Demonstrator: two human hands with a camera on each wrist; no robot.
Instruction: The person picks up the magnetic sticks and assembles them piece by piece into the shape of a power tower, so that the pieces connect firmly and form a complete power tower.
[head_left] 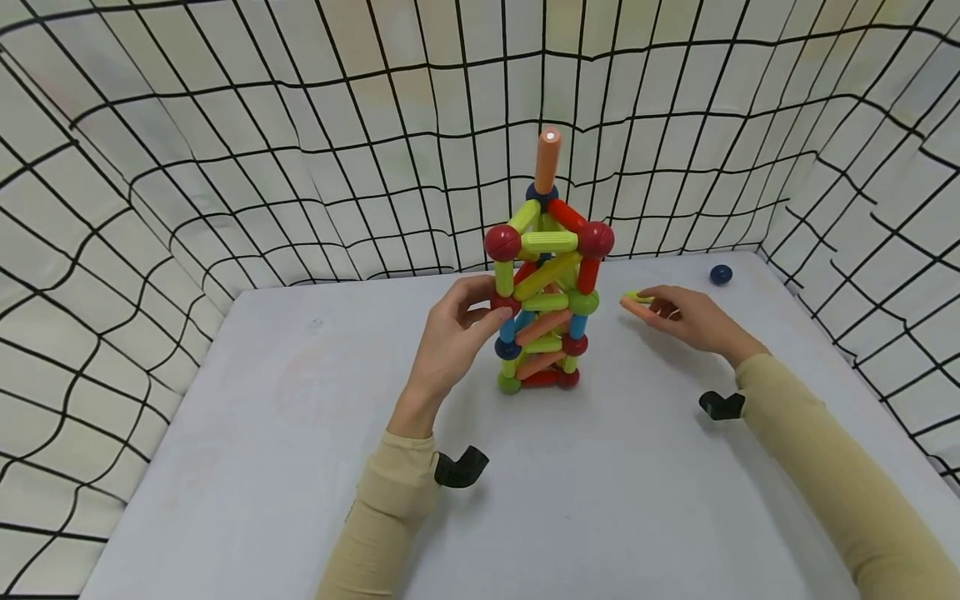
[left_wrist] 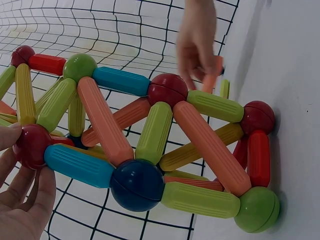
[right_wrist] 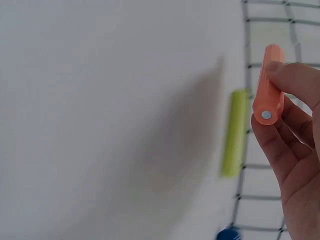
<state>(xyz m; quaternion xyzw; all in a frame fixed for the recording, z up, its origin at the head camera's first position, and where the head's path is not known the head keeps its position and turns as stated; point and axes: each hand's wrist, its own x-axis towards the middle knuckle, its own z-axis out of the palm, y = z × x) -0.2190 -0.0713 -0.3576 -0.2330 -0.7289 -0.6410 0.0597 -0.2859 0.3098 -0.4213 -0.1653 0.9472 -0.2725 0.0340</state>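
A tower [head_left: 550, 242] of coloured magnetic rods and balls stands upright on the white table, topped by a vertical orange rod [head_left: 548, 160]. My left hand [head_left: 452, 333] holds a red ball [left_wrist: 33, 146] partway up the tower's left side, thumb and fingers around it. To the right of the tower, my right hand [head_left: 693, 318] pinches a loose orange magnetic rod [right_wrist: 270, 87] between thumb and fingers. A round metal tip shows at that rod's end. Near this hand, a yellow-green rod [right_wrist: 235, 132] lies on the table, partly hidden in the head view.
A dark blue ball [head_left: 721, 274] rests at the table's back right. Black netting [head_left: 360, 158] over white sheeting surrounds the back and sides of the white table [head_left: 300, 433]. A black wrist mount [head_left: 461, 467] sticks out from the left sleeve, another [head_left: 722, 406] from the right.
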